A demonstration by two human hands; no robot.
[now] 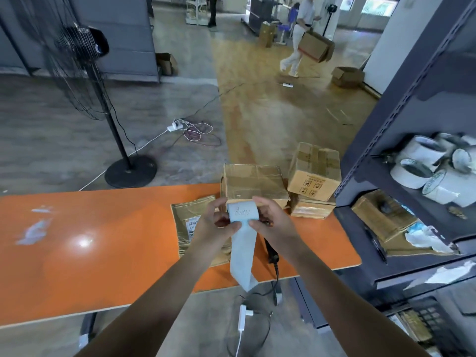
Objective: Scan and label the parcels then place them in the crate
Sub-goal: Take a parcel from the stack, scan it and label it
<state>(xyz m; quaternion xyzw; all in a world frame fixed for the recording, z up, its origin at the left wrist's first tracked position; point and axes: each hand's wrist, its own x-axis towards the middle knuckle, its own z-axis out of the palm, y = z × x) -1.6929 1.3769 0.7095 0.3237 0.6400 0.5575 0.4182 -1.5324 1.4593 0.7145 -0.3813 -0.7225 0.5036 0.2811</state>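
Pale blue roll of label paper [242, 211] is held above the orange worktop [103, 240], with a long strip [243, 253] hanging from it down past the near edge. The left hand [215, 222] grips the left end of the roll and the right hand [273, 222] grips the right end. The fingers [219, 202] of both hands are curled round it, and the thumbs pinch the paper where the strip leaves the roll.

Under the hands lies a flat brown cardboard parcel [188, 215], which carries a white printed sticker [193, 225]. Behind it stands a larger taped cardboard box [253, 184]. To the right, a small upright carton [315, 171] sits on a low stack of flat parcels [313, 210]. A black handheld scanner [271, 251] lies on the worktop just under the right forearm, partly hidden.

I judge that the task is at an early stage. A label is being prepared, but I cannot tell which parcels were scanned. No crate is in view, so all the parcels seem to wait for labelling and placing.
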